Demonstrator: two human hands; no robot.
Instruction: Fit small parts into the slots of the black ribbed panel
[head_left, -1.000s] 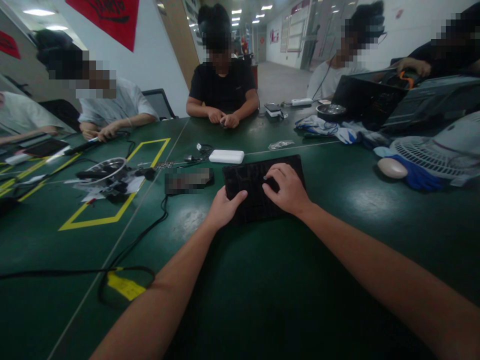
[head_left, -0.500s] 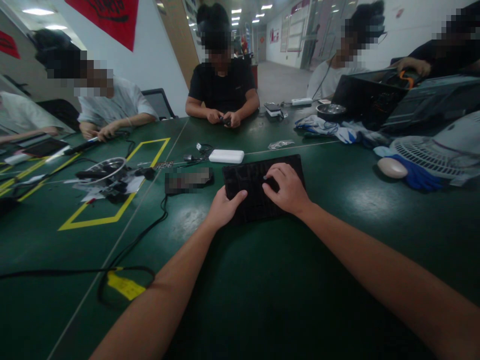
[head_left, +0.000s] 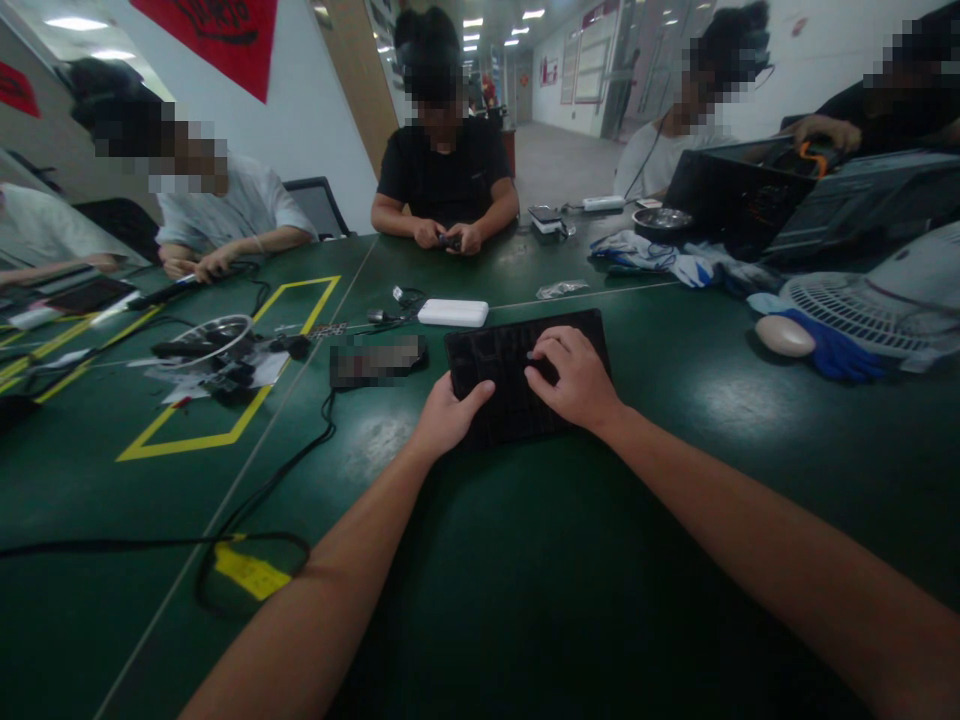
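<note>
A flat, black rectangular panel (head_left: 499, 405) with ridges across its face lies in front of me, slightly tilted. Its left edge is in my left hand (head_left: 448, 418), thumb on top and the other fingers hidden beneath or behind. On its right half rests my right hand (head_left: 576, 378), with thumb and fingers curled together in a pinch. Something small and dark shows at those fingertips, too dim to name.
Beyond the panel lie a white power bank (head_left: 452, 313) and a dark device (head_left: 377, 360) trailing a black cable. A metal bowl (head_left: 206, 340) with black parts stands left. A white fan (head_left: 847, 310), blue glove (head_left: 847, 352) and pale computer mouse (head_left: 784, 336) are right. Several people sit around the table.
</note>
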